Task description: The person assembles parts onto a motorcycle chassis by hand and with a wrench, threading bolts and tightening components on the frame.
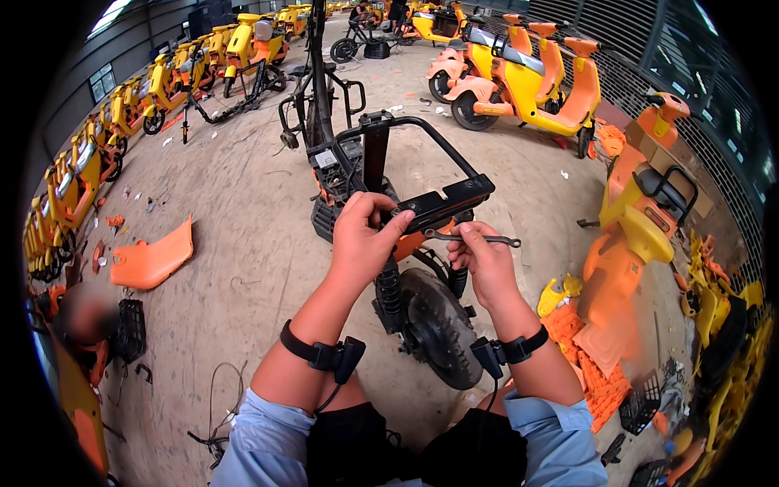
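Note:
In front of me stands a stripped scooter frame [376, 150] of black tubes. My left hand [363, 235] grips the near end of the black metal bracket [445, 201] at its rear, thumb on top and fingers curled behind. Just right of it, my right hand [484, 264] pinches a dark double-ended wrench [473, 239], held roughly level below the bracket. Whether the wrench touches a bolt I cannot tell. Beneath both hands are the rear wheel [438, 329] and a black coil shock absorber [389, 299].
Yellow and orange scooters [527, 81] stand at the far right, and a long row [89, 166] lines the left. An orange panel [154, 256] lies on the floor to the left. Orange plastic parts [599, 377] and a black crate [641, 403] are heaped at the right.

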`<action>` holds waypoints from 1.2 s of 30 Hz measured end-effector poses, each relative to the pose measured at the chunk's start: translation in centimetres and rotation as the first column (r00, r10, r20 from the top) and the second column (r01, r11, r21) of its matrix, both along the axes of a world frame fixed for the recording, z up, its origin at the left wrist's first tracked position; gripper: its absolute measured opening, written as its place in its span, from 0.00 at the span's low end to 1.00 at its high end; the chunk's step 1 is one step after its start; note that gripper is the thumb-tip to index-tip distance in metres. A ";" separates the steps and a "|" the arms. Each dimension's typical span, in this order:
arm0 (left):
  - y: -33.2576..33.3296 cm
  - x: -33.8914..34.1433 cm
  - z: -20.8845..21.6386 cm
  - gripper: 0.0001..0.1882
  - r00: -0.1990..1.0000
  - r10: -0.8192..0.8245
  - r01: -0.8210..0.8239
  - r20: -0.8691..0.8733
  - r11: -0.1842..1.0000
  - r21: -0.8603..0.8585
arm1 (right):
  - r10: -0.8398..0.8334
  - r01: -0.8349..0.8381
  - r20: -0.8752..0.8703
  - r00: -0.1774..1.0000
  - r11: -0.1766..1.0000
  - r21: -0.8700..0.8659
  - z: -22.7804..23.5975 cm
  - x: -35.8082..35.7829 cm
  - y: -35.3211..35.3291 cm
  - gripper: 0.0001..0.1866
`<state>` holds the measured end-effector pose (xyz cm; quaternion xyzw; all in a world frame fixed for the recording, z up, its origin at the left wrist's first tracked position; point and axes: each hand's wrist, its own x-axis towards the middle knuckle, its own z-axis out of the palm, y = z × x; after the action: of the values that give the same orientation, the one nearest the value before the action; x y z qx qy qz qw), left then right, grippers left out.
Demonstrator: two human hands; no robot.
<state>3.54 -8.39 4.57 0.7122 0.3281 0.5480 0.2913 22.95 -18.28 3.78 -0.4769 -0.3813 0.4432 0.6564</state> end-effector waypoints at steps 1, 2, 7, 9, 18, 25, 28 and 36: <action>0.0 0.1 -0.1 0.13 1.000 0.007 -0.007 -0.007 1.000 -0.009 | 0.002 -0.002 0.011 1.000 1.000 0.008 -0.1 0.1 0.0 0.14; 0.0 0.1 -0.1 0.14 1.000 0.008 -0.008 -0.011 1.000 -0.022 | 0.005 -0.005 0.022 1.000 1.000 0.015 -0.2 0.2 0.1 0.14; -0.3 -0.3 0.8 0.19 0.998 0.015 -0.010 -0.067 0.998 0.068 | 0.007 -0.008 0.048 0.999 1.000 0.006 -0.2 0.4 0.0 0.14; 0.0 -0.7 0.7 0.17 0.996 0.002 0.006 -0.094 0.996 0.087 | -0.001 0.001 0.055 0.998 1.000 0.005 -0.1 0.4 -0.1 0.14; 0.2 -0.9 0.3 0.09 0.997 -0.067 0.071 -0.050 0.994 0.088 | 0.005 -0.005 0.068 0.998 1.000 0.004 -0.4 0.4 0.0 0.14; 0.3 -0.6 0.1 0.11 0.998 -0.038 0.040 -0.049 0.998 0.044 | -0.007 0.007 0.081 0.997 1.000 0.003 -0.2 0.3 -0.1 0.13; -0.1 -0.8 0.6 0.12 0.996 -0.061 0.063 -0.070 0.998 0.025 | -0.010 0.010 0.098 0.995 1.000 -0.005 -0.2 0.5 -0.1 0.14; 0.2 -1.0 0.5 0.10 0.992 -0.124 0.125 -0.033 0.992 0.021 | -0.001 0.003 0.110 0.994 1.000 -0.023 -0.2 0.2 -0.1 0.14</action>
<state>2.56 -8.18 5.11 0.7431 0.2814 0.5212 0.3114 23.17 -18.34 3.58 -0.5086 -0.4112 0.4198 0.6292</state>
